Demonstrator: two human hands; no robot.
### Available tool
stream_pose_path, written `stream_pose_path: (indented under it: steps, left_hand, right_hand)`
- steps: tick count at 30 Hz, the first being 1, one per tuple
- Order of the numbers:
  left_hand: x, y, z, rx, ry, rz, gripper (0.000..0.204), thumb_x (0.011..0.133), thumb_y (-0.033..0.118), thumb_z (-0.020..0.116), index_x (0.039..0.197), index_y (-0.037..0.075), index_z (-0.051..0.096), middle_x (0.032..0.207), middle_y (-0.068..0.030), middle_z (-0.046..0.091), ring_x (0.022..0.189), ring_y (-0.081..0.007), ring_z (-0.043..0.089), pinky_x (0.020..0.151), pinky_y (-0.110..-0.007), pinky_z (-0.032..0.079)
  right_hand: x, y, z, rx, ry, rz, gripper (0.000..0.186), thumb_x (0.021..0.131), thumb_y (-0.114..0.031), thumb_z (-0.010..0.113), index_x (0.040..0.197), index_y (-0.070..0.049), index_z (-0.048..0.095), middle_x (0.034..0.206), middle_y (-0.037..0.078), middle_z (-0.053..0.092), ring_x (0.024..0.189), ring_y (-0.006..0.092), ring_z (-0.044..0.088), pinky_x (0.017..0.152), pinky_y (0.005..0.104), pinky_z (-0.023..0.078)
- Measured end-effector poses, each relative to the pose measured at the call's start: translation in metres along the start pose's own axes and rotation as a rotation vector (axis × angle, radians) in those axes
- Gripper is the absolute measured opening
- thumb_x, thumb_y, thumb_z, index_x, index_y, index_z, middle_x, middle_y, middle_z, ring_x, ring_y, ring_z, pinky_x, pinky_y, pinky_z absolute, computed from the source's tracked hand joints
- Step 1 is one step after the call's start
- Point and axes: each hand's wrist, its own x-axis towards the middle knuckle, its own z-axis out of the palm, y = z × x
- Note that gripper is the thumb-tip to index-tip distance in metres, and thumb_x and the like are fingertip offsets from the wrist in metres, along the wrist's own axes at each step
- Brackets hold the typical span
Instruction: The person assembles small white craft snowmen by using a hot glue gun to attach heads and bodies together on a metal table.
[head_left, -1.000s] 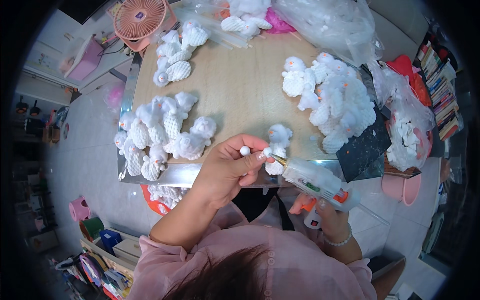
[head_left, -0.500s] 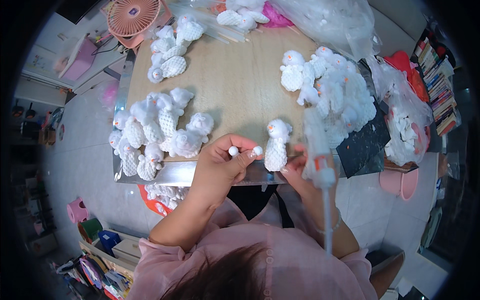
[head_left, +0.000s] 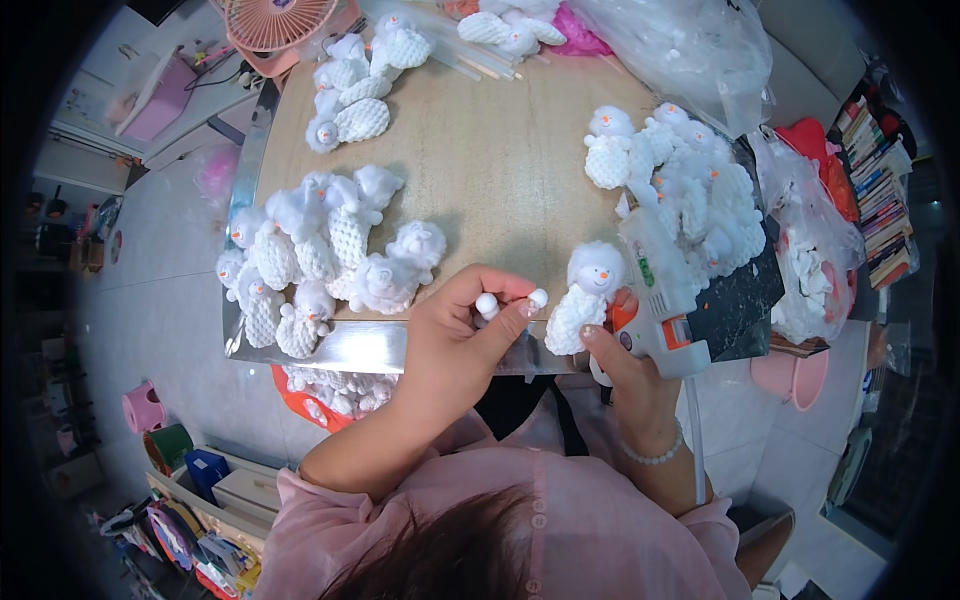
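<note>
My left hand (head_left: pixel 465 330) is closed at the table's front edge. Its thumb and index finger pinch a small white ball (head_left: pixel 538 298), and a second white ball (head_left: pixel 487 303) shows among the curled fingers. Beside it, my right hand (head_left: pixel 632 372) has its thumb against a white knitted snowman doll (head_left: pixel 578 312), which leans to the right with its face turned up. The same hand holds a white and orange glue gun (head_left: pixel 655 275), nozzle pointing away from me, a clear glue stick (head_left: pixel 694 440) trailing from its back. Most right fingers are hidden behind these.
More snowman dolls lie in piles at the left (head_left: pixel 290 250), far left (head_left: pixel 360 85) and right (head_left: pixel 690 190). A black board (head_left: pixel 745 305) is under the right pile. Plastic bags (head_left: pixel 690 60) and a pink fan (head_left: pixel 275 20) stand at the back.
The snowman doll has gone from upright to leaning right, its face turned up, with my right thumb now on it. The glue gun, blurred before, is now steady. My left hand keeps its pinch.
</note>
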Motion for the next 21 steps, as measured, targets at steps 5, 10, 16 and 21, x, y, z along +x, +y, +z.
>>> stream_pose_path:
  steps: [5, 10, 16, 21]
  left_hand:
    - [0.001, -0.003, 0.001, 0.013, -0.016, 0.077, 0.01, 0.087, 0.003, 0.061, 0.097, 0.001, 0.06, 0.082, 0.0024, 0.057, 0.071, -0.0027, 0.047, 0.062, -0.017, 0.038]
    - [0.001, -0.003, 0.004, -0.021, -0.009, 0.098, 0.01, 0.087, 0.004, 0.061, 0.097, 0.001, 0.06, 0.083, 0.0032, 0.058, 0.075, -0.0021, 0.048, 0.066, -0.017, 0.04]
    - [0.002, -0.007, 0.004, 0.039, 0.007, 0.122, 0.01, 0.086, 0.005, 0.062, 0.096, 0.002, 0.061, 0.078, 0.0043, 0.057, 0.07, -0.0016, 0.047, 0.061, -0.017, 0.04]
    - [0.002, -0.009, 0.007, 0.116, 0.021, 0.18, 0.011, 0.085, 0.004, 0.064, 0.095, 0.002, 0.06, 0.077, 0.0028, 0.057, 0.068, -0.0019, 0.047, 0.059, -0.017, 0.039]
  right_hand:
    - [-0.004, -0.007, 0.002, -0.042, -0.022, -0.011, 0.023, 0.081, -0.005, 0.059, 0.102, 0.003, 0.057, 0.092, 0.008, 0.059, 0.086, 0.0128, 0.053, 0.078, 0.0279, 0.043]
    - [-0.005, -0.002, 0.005, -0.085, 0.059, -0.106, 0.026, 0.079, -0.005, 0.064, 0.103, 0.003, 0.057, 0.094, 0.009, 0.06, 0.085, 0.0147, 0.055, 0.076, 0.0292, 0.045]
    - [-0.005, 0.017, 0.005, -0.106, 0.125, -0.212, 0.026, 0.076, -0.003, 0.07, 0.097, 0.002, 0.057, 0.089, 0.008, 0.059, 0.079, 0.0142, 0.056, 0.07, 0.0277, 0.046]
    - [-0.005, 0.019, 0.005, -0.159, 0.141, -0.228, 0.027, 0.074, -0.002, 0.072, 0.095, 0.001, 0.056, 0.087, 0.008, 0.059, 0.077, 0.0136, 0.056, 0.068, 0.0263, 0.046]
